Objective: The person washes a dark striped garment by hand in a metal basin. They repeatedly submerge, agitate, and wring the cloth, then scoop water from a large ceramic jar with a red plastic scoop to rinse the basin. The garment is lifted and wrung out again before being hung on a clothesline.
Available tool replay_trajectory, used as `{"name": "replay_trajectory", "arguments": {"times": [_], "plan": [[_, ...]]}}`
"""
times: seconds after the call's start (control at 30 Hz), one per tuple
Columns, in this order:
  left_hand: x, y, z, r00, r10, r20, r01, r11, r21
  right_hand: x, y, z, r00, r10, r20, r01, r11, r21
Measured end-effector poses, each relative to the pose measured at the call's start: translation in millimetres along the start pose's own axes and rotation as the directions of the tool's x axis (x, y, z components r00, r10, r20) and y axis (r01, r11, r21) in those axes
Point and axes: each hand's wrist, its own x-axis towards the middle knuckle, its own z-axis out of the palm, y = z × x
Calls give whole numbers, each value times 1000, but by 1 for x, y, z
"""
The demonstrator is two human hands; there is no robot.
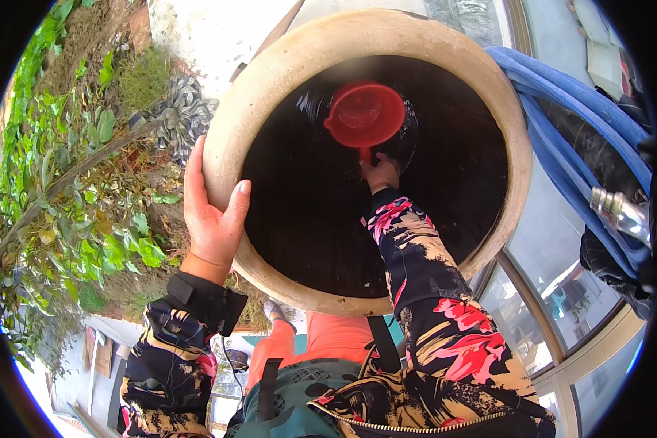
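A large round earthenware vat with a thick tan rim stands right in front of me. Its inside is dark, and light glints off liquid around a red plastic dipper. My right hand is down inside the vat, closed around the dipper's handle. The dipper's bowl is at the liquid surface; how much it holds is hard to make out. My left hand rests on the left side of the rim, fingers along the outside and thumb spread towards the inner edge.
Leafy plants and a wooden-handled mop lie left of the vat. Blue cloth hangs at the right, near a metal fitting. Framed glass panes stand along the right side.
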Motion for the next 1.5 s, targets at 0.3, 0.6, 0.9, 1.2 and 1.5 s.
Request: {"name": "replay_trajectory", "arguments": {"times": [0.3, 0.6, 0.9, 1.2, 1.5], "plan": [[2, 2, 4, 1000, -12, -22, 12, 1000, 5, 32, -7, 14, 950, -272, -150, 276, 961, 2], [-2, -4, 4, 998, -25, -58, 25, 1000, -1, 16, 17, -71, 920, -309, 240, 315, 949, 16], [0, 1, 4, 997, 17, -82, -13, 999, 50, 12, -1, -74, 972, -113, 208, 203, 852, -483], [-1, -1, 2, 998, -10, -62, 12, 999, 34, 7, -19, 7, 950, -251, 185, 255, 967, 5], [0, 3, 2, 999, -13, -43, 13, 1000, 19, -12, -16, 34, 916, -375, 140, 140, 628, 766]]}}
